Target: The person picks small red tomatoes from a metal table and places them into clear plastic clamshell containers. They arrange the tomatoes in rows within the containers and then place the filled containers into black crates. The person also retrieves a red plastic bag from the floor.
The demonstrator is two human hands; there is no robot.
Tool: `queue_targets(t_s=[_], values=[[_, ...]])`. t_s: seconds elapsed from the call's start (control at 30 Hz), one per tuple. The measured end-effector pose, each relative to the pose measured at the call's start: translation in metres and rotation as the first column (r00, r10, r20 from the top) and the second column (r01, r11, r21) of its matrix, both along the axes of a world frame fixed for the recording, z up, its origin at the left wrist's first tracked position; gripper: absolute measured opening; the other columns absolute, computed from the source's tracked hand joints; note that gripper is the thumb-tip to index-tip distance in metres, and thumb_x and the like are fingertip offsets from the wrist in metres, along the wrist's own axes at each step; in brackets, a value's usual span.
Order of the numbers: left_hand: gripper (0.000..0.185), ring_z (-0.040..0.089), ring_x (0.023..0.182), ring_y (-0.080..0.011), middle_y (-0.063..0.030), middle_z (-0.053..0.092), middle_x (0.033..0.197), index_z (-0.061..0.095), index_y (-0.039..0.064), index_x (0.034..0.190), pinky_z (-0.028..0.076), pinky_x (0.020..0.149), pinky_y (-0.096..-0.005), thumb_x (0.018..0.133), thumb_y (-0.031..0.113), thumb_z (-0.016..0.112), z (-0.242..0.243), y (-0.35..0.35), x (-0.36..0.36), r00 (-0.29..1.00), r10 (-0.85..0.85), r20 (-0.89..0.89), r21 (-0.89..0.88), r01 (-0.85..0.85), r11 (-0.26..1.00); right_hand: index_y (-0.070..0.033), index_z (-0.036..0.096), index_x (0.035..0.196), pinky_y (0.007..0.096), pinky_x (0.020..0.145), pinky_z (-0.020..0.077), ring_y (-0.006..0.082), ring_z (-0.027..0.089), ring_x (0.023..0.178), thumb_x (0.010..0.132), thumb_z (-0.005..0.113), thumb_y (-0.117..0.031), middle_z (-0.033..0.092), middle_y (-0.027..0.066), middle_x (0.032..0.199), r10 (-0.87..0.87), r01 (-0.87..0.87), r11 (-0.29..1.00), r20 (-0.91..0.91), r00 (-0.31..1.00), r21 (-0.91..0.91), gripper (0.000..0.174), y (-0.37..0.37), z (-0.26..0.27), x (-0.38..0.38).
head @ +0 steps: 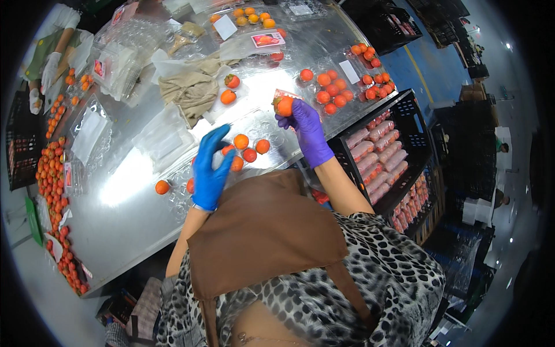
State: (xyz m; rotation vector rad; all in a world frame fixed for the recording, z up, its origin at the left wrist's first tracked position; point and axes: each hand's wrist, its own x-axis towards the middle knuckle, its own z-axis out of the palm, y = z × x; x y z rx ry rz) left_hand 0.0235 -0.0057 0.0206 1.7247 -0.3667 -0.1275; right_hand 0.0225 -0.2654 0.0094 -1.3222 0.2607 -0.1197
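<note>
My right hand [307,130], in a purple glove, holds an orange persimmon [284,106] by its side, its leafy calyx turned left. My left hand [211,169], in a blue glove and slightly blurred, hovers with fingers apart over a clear plastic tray [260,128] with several orange-red fruits [241,141]. Whether it touches the fruit at its fingertips I cannot tell. A second clear tray [175,208] lies partly under my left hand, with a fruit [162,187] at its left edge. Beyond my hands, two persimmons [228,96] lie beside a crumpled beige cloth [188,93].
Filled clear trays [331,89] stand on the metal table [130,225] at the right. A black crate [416,143] of wrapped fruit packs adjoins its right edge. Many loose fruits [52,173] line the far left. A co-worker's gloved hand [51,71] shows at upper left, near stacked empty trays [117,69].
</note>
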Motion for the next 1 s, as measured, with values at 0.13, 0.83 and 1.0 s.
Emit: queue_targets(t_s=[0.13,0.83,1.0], values=[[0.063,0.060,0.116,-0.0279,-0.0095,0.051,0.141,0.052,0.018,0.142,0.051,0.093,-0.0363,0.084,0.009,0.073,0.024,-0.049,0.028,0.956,-0.185,0.229,0.177,0.146,0.973,0.000,0.065,0.106,0.0249,0.065,0.0492,0.0104,0.063,0.069,0.099,0.059,-0.041,0.070,0.0071,0.084,0.078,-0.083,0.993,-0.061,0.995,-0.088,0.042,0.022,0.005,-0.005],[0.052,0.062,0.110,-0.0195,-0.0119,0.059,0.129,0.046,0.003,0.142,0.051,0.096,-0.0327,0.093,0.005,0.064,-0.003,-0.055,0.052,0.785,-0.396,-0.476,-0.638,0.001,0.770,-0.013,0.065,0.117,0.0455,0.090,0.0507,0.0347,0.065,0.104,0.076,0.074,-0.028,0.068,0.0129,0.112,-0.414,-0.204,-0.115,-0.139,0.899,-0.972,0.044,-0.172,-0.069,0.093],[0.047,0.062,0.108,-0.0211,-0.0160,0.060,0.129,0.046,0.001,0.141,0.050,0.095,-0.0325,0.101,0.024,0.056,-0.009,-0.052,0.051,0.719,-0.511,-0.471,-0.735,0.001,0.678,-0.010,0.063,0.123,0.0402,0.091,0.0515,0.0305,0.065,0.107,0.076,0.076,-0.016,0.067,0.0124,0.118,-0.388,0.061,0.116,0.011,0.922,-0.991,0.049,-0.165,-0.061,0.082]])
